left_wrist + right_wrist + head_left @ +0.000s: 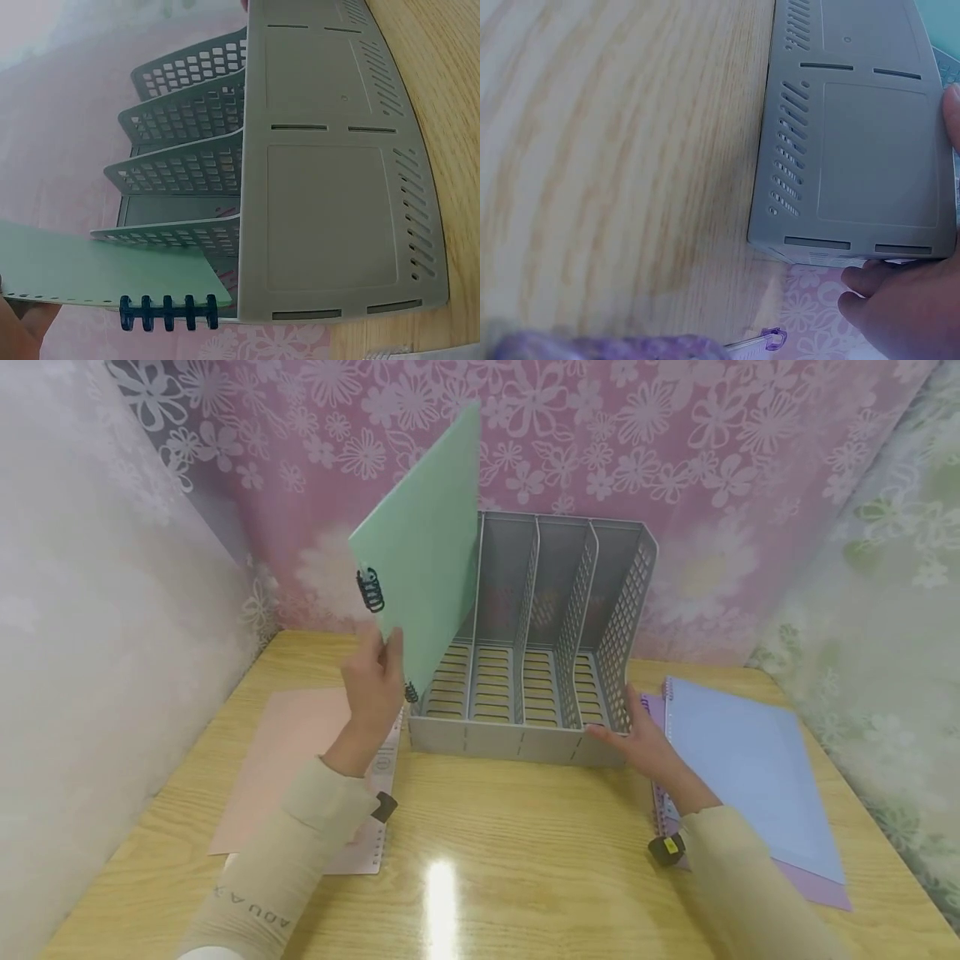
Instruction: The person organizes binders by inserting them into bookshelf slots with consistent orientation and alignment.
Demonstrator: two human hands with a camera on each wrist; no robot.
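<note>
My left hand (372, 681) grips a green notebook (423, 560) by its edge with the dark ring binding (370, 590). The notebook stands upright and slightly tilted, its lower corner inside the leftmost compartment of a grey file rack (517, 742). In the left wrist view, the green notebook (97, 266) lies beside the outermost perforated divider, and fingers show at the left edge. My right hand (648, 747) holds the front right corner of the rack, thumb over the front rim. The right wrist view shows fingers of the right hand (911, 304) around the rack's end (877, 157).
Pink notebooks (300, 735) lie on the wooden table (510, 843) to the left, partly under the left forearm. Right of the rack, a blue notebook (750, 768) lies on a purple one (821, 890). Behind the rack hangs a pink floral curtain (712, 485).
</note>
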